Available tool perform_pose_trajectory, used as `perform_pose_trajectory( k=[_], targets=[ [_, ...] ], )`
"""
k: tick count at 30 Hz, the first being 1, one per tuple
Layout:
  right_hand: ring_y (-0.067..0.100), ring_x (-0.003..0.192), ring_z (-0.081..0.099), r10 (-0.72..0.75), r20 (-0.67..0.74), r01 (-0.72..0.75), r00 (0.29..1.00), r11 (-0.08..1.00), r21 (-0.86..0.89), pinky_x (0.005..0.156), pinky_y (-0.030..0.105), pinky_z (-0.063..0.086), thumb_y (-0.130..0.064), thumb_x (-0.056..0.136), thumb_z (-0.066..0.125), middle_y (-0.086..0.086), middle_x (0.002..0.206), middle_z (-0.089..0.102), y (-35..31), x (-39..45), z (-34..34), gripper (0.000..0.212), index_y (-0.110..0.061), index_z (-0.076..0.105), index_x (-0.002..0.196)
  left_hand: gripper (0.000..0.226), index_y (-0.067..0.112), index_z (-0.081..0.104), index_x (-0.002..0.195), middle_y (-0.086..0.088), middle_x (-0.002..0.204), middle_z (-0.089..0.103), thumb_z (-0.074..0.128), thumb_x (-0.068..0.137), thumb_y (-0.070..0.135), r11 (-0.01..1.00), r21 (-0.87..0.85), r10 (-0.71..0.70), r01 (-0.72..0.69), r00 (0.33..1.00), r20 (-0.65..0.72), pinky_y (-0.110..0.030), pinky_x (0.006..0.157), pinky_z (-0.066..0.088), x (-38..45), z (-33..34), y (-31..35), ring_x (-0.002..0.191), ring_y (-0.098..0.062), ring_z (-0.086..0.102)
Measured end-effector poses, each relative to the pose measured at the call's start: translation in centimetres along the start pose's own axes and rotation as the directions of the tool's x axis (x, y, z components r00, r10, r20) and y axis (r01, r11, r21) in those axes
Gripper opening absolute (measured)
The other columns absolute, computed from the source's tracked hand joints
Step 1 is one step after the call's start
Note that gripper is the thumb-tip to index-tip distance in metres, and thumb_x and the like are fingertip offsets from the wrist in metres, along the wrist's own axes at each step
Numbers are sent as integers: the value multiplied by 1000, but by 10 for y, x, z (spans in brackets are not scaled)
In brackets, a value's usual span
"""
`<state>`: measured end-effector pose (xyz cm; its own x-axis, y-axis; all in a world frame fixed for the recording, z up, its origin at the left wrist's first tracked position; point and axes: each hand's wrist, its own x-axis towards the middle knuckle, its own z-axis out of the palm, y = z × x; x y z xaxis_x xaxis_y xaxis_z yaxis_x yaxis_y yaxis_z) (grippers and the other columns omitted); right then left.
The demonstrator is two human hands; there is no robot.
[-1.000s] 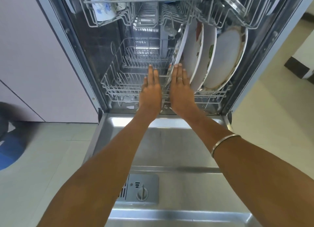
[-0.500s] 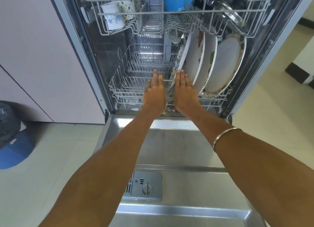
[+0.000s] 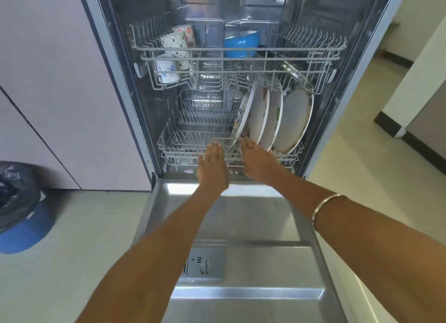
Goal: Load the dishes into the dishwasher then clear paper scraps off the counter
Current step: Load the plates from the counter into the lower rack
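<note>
Two bare forearms stretch forward side by side, away from the viewer. The left hand (image 3: 212,164) is flat, palm down, fingers straight and together. The right hand (image 3: 258,160) lies just beside it, its fingers bent downward at the tips. A thin bangle (image 3: 325,209) circles the right forearm.
</note>
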<state>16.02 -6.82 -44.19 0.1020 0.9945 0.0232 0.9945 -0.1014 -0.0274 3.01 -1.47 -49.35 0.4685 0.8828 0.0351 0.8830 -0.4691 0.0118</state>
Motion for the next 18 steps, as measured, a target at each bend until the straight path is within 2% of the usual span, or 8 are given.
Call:
perform_pose_trajectory(
  k=[2, 6, 13, 18],
  targets=[
    [33, 147, 24, -15, -37, 15, 999, 1000, -7, 116, 41, 30, -9, 92, 53, 20, 160, 18, -4, -10, 6, 76, 1, 10, 154, 66, 4, -11, 155, -14, 164, -12, 26, 105, 27, 994, -106, -4, 5, 1000, 7, -48, 123, 7, -26, 18, 3, 152, -30, -7],
    [31, 151, 7, -6, -22, 6, 1000, 1000, -3, 121, 38, 12, -15, 100, 40, 20, 162, 6, -19, -35, 13, 69, 3, 2, 154, 60, 4, -4, 155, -14, 164, -6, 19, 108, 31, 966, -256, -1, 26, 995, 100, -39, 124, 1, -60, 32, -1, 152, -27, -6],
    [30, 151, 7, 47, 16, -48, 999, 995, 85, 122, 41, 13, -24, 105, 35, 17, 163, 8, -38, -87, 22, 62, 1, 7, 155, 59, 4, 1, 156, -13, 165, 1, 21, 107, 31, 955, -296, 43, -22, 997, 64, -42, 123, 8, -101, 27, -21, 152, -28, 2],
    [32, 151, 5, 59, 43, -64, 997, 991, 118, 123, 41, 12, -23, 106, 31, 20, 162, 6, -44, -125, 33, 60, 2, 5, 154, 59, 0, 7, 155, -17, 164, 6, 25, 107, 27, 948, -316, 43, -14, 996, 82, -42, 123, 8, -136, 30, -21, 152, -31, 3]
  ],
)
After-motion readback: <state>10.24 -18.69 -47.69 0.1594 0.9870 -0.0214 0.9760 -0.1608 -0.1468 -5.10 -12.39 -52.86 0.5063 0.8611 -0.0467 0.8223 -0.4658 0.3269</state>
